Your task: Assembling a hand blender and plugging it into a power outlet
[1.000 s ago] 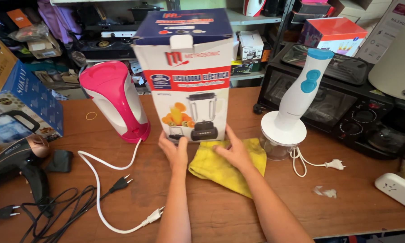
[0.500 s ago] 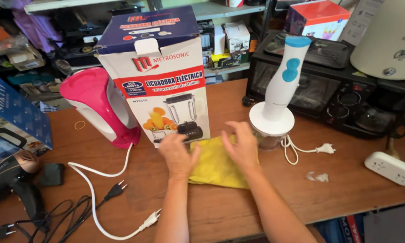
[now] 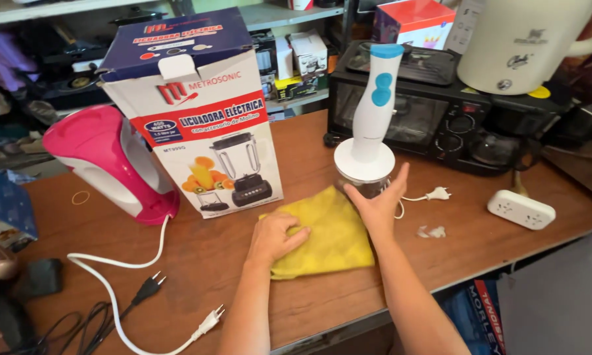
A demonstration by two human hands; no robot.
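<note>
- Left hand [image 3: 275,238] lies on the near-left part of the yellow cloth [image 3: 329,236] — fingers curled loosely onto the fabric, pressing it down, nothing clamped in the grip.
- Right hand [image 3: 377,204] is at the cloth's far-right corner, fingers spread and open, fingertips against the clear bowl of the white-and-blue hand blender [image 3: 373,125]; grip not closed around anything.
- Cloth lies flat-ish on the wooden surface [image 3: 197,256], near the front edge, between the blender box [image 3: 200,118] and the hand blender; its far corner reaches the box's base area.
- Hand blender stands upright on its chopper bowl, just right of the cloth; its white cord and plug [image 3: 437,194] trail to the right.
- Blender box stands upright behind the cloth, slightly tilted in view.
- Pink-and-white kettle [image 3: 108,161] sits left of the box, touching or just beside it — can't tell which.
- White cord with plug [image 3: 207,322] runs from the kettle toward the front edge.
- Black toaster oven [image 3: 434,108] sits behind the hand blender; white power strip [image 3: 520,209] lies well right of the hands.
</note>
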